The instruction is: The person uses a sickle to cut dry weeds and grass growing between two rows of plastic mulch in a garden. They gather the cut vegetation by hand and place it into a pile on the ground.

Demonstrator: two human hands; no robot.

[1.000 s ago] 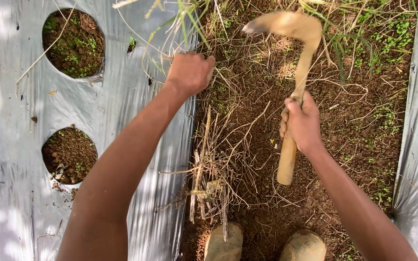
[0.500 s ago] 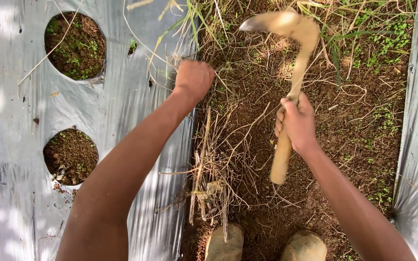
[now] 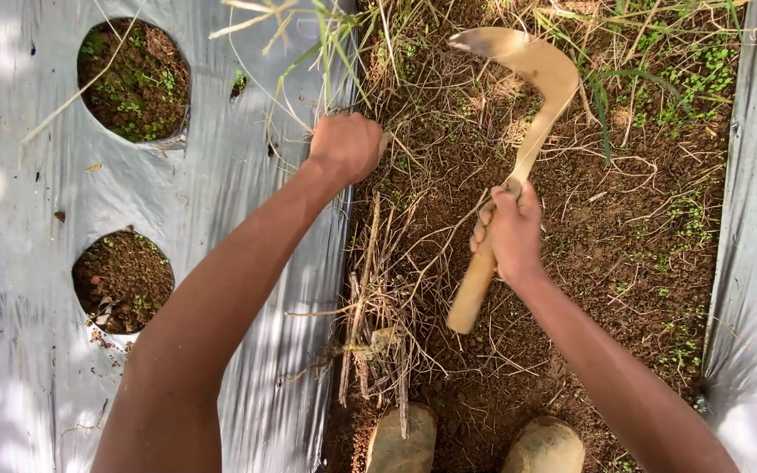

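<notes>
Two hands are working the furrow I am watching from above. The right hand [image 3: 508, 235] is wrapping tightly around the wooden handle of a curved sickle [image 3: 519, 131], whose blade is arching over the bare soil [image 3: 624, 236] toward the upper middle of the view. The left hand [image 3: 345, 145] is clenching into a fist at the edge of the grey plastic sheet [image 3: 247, 201], seemingly gripping a tuft of dry grass [image 3: 343, 61], though the stems inside the fist are hidden from me. A bundle of cut stalks [image 3: 378, 315] is lying between the arms, just ahead of two muddy boots [image 3: 475, 442]. Two round planting holes [image 3: 129, 180] are showing soil on the left.
</notes>
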